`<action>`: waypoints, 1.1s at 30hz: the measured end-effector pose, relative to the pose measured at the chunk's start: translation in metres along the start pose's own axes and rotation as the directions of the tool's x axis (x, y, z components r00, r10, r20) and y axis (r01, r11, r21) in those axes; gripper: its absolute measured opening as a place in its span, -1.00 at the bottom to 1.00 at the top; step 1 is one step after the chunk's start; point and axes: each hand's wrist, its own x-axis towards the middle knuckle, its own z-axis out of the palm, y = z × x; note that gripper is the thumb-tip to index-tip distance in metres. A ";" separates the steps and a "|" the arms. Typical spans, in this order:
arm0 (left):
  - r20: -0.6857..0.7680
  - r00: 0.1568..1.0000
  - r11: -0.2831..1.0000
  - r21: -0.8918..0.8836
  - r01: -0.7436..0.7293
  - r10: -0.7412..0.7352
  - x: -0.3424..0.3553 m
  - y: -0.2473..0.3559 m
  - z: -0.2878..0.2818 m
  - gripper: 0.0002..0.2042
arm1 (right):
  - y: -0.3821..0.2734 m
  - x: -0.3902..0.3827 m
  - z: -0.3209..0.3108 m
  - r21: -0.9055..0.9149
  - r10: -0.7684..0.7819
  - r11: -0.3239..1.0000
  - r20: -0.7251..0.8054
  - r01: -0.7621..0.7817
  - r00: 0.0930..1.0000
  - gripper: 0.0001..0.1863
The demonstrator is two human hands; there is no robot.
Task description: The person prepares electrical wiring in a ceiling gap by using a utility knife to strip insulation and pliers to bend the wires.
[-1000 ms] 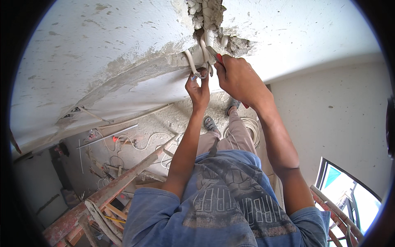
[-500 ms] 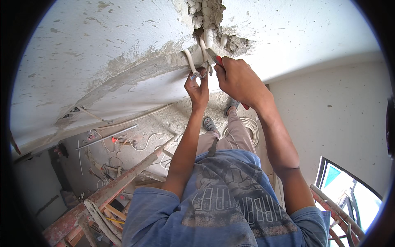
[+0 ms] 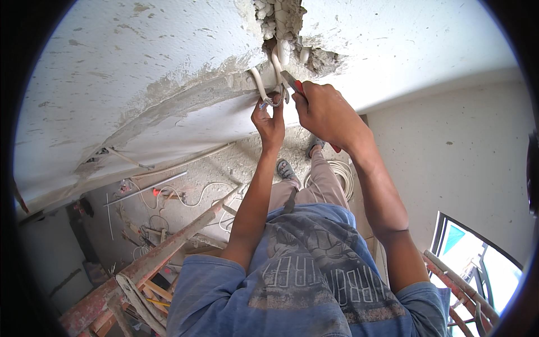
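Note:
Two white cables come out of the broken wall; the left cable (image 3: 257, 82) and the right cable (image 3: 277, 60) bend toward each other at stripped ends. My left hand (image 3: 270, 124) pinches these wire ends (image 3: 275, 101) from below, a blue tip showing among the grey strands. In my right hand (image 3: 332, 112) is a tool with red handles and a flat metal head, seemingly pliers (image 3: 290, 79). Its head lies beside the right cable, close above the wire ends. Whether the jaws touch the cable cannot be made out. Most of the handle is hidden by my fingers.
A chipped channel (image 3: 292, 17) with white conduit runs up the wall. Below left stands a reddish metal frame (image 3: 163, 253), and another frame (image 3: 457, 286) is near the window (image 3: 477, 253). Coiled cable (image 3: 343, 177), a metal rod (image 3: 146, 188) and debris lie on the floor.
The pliers' head has dropped slightly toward the wire ends, and my right hand has shifted down a little. My left hand keeps its pinch on the wires.

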 end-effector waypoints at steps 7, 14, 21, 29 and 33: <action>-0.035 0.998 0.999 0.000 -0.047 0.047 0.001 -0.002 0.002 -0.93 | -0.007 -0.003 -0.004 -0.014 0.002 1.000 0.032 -0.002 0.999 -0.73; -0.046 0.998 0.998 -0.042 -0.035 0.033 0.002 -0.004 0.004 -0.93 | -0.002 -0.005 0.000 -0.034 -0.008 0.999 0.012 0.008 1.000 -0.71; -0.035 0.999 0.999 -0.033 -0.041 0.039 0.001 -0.007 0.002 -0.93 | -0.002 -0.005 0.001 -0.077 -0.001 0.997 0.029 0.003 1.000 -0.72; -0.043 0.999 0.998 -0.056 -0.033 0.031 0.001 -0.005 0.003 -0.93 | 0.000 -0.006 0.002 -0.089 -0.024 0.996 0.028 0.026 0.999 -0.73; -0.040 0.999 0.998 -0.053 -0.030 0.028 0.002 -0.005 0.003 -0.93 | -0.001 -0.006 0.002 -0.094 -0.033 0.995 0.024 0.035 0.999 -0.73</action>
